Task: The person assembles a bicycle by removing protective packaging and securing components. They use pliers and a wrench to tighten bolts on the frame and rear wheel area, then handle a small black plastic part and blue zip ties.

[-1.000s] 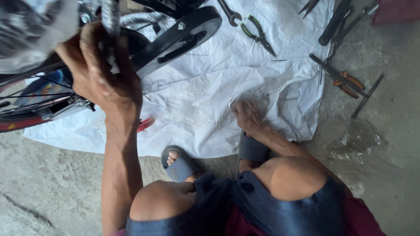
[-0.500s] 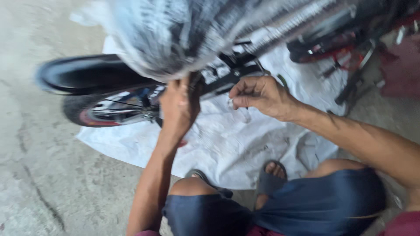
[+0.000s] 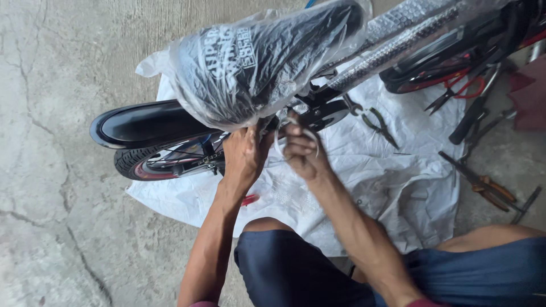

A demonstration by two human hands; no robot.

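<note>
A bicycle saddle (image 3: 256, 62), still sheathed in clear plastic wrap, sits at the top centre of the scene above a white sheet (image 3: 369, 170) spread on a cracked concrete floor (image 3: 57, 170). Its long axis runs left to right and slightly toward the far side, the broad rear end at the left and the narrow nose pointing right along the bubble-wrapped frame tube (image 3: 398, 40).

Directly beneath it, the left hand (image 3: 244, 156) has its fingers curled shut around the parts under the saddle, though exactly what they grip is hidden. The right hand (image 3: 301, 150), just beside it, pinches a thin white strip (image 3: 310, 133), seemingly a tie, looped near the seat clamp.

A black rear mudguard (image 3: 148, 122) and tyre (image 3: 142, 165) lie to the left; pliers (image 3: 378, 125) rest on the sheet to the right, with an orange-handled tool (image 3: 489, 187) farther right on the floor.

The risk appears to be the loose plastic snagging in the clamp, or the thin strip slipping from the pinch, since the saddle blocks the view of the work.
</note>
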